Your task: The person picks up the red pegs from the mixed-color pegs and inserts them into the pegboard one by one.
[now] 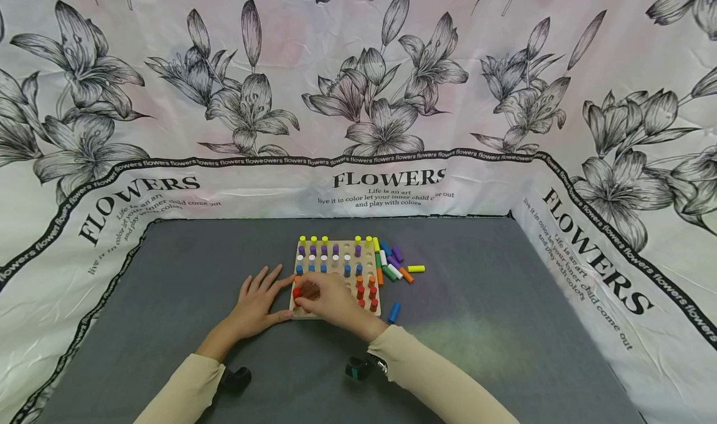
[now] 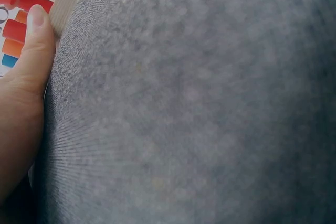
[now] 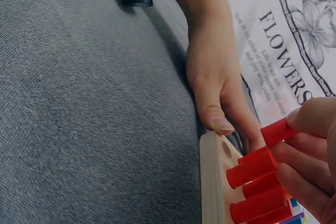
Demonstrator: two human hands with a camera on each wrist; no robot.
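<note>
At the left side of a wooden pegboard [image 3: 210, 182], my right hand [image 1: 338, 302] pinches a red peg [image 3: 277, 131] between thumb and fingertips. In the right wrist view that peg is tilted over several red pegs [image 3: 251, 167] standing in the board. My left hand [image 1: 252, 309] lies spread on the cloth, with its thumb at the board's near left corner and its index finger by the left edge. Behind the right hand stand rows of blue, white, purple and yellow pegs [image 1: 325, 240]. My right hand hides the middle of the near rows.
Loose pegs of several colours [image 1: 390, 273] lie against and beside the board's right edge, with a yellow peg [image 1: 416, 268] farthest right. Nearer me lies a blue peg [image 1: 394, 313]. Grey cloth [image 1: 476, 274] covers the table; a flower-printed curtain [image 1: 386, 193] encloses its back and sides.
</note>
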